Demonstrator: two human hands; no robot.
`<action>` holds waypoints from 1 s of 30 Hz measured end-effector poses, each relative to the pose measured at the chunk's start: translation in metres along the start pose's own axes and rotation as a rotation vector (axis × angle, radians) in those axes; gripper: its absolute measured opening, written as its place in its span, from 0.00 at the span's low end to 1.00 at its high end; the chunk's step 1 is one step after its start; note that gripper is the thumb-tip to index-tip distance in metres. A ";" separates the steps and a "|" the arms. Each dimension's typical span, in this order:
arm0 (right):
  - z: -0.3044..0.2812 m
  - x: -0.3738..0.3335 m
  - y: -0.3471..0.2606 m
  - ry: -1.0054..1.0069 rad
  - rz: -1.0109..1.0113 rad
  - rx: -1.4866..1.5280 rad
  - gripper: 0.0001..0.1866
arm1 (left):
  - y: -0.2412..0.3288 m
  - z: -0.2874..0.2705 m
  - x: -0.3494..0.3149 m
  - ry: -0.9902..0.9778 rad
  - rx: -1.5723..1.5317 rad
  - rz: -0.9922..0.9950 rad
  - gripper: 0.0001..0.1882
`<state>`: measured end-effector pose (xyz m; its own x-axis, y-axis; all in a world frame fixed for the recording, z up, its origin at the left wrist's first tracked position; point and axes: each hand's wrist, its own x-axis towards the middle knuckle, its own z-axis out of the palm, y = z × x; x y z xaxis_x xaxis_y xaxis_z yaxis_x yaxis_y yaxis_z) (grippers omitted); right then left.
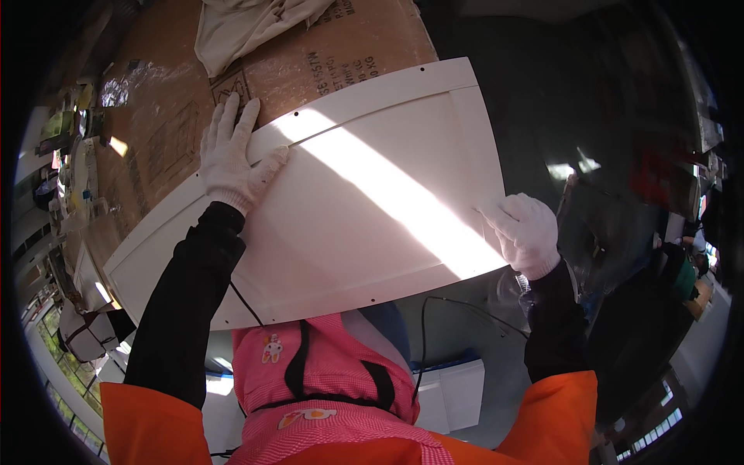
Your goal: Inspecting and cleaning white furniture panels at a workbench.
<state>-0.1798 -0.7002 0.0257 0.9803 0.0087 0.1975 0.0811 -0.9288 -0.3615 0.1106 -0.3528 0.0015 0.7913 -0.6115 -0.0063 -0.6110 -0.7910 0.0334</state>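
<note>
With the left hand [232, 159] spread wide over its far edge and the right hand [527, 235] gripping its right edge, the white panel [341, 209], partly over brown cardboard [283, 84], seems being steadied, calling for even support

The 2 arms [186, 298] reach forward, left grip [235, 153] spread, right grip [527, 235] curled.

The panel [349, 209] looks smooth, the gloves [228, 164] knitted cloth.
</note>
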 end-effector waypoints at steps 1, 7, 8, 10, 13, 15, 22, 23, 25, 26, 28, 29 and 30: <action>0.001 0.015 0.009 -0.022 -0.086 0.028 0.22 | -0.001 -0.002 0.001 0.002 -0.009 -0.003 0.46; 0.015 0.119 0.048 0.037 -0.156 -0.092 0.22 | 0.003 0.003 0.003 -0.021 -0.012 -0.028 0.47; 0.017 0.128 0.048 0.063 -0.171 -0.111 0.22 | 0.003 0.002 0.002 -0.031 -0.007 -0.034 0.48; 0.018 0.121 0.045 0.060 -0.197 -0.108 0.23 | 0.003 0.000 0.001 -0.035 -0.008 -0.035 0.47; 0.007 0.063 0.028 -0.202 -0.275 -0.057 0.25 | -0.002 -0.003 -0.002 -0.030 -0.006 -0.036 0.47; -0.006 0.043 0.028 -0.303 -0.305 -0.041 0.25 | -0.002 -0.003 -0.002 -0.025 -0.017 -0.032 0.47; 0.008 0.140 0.077 -0.121 -0.263 -0.121 0.17 | 0.006 -0.003 0.000 -0.017 -0.042 -0.032 0.47; 0.010 0.148 0.073 -0.100 -0.311 -0.111 0.18 | 0.006 -0.001 0.000 -0.013 -0.055 -0.030 0.47; 0.010 0.143 0.067 -0.083 -0.345 -0.102 0.18 | 0.004 0.002 0.002 -0.013 -0.036 -0.020 0.47; 0.009 0.131 0.061 -0.175 -0.369 -0.088 0.20 | 0.000 0.002 -0.001 -0.014 -0.009 -0.026 0.47; -0.002 0.091 0.043 -0.330 -0.405 -0.046 0.25 | -0.007 0.001 -0.004 -0.014 0.006 -0.025 0.47; -0.010 0.063 0.038 -0.424 -0.416 -0.029 0.26 | -0.006 0.004 -0.004 0.005 0.011 -0.019 0.47; -0.017 0.034 0.036 -0.453 -0.439 0.079 0.25 | -0.005 0.003 -0.004 -0.003 -0.004 -0.014 0.47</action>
<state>-0.1461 -0.7400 0.0343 0.8303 0.5546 -0.0558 0.4891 -0.7730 -0.4040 0.1110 -0.3464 -0.0019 0.7999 -0.6000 -0.0094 -0.5993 -0.7996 0.0377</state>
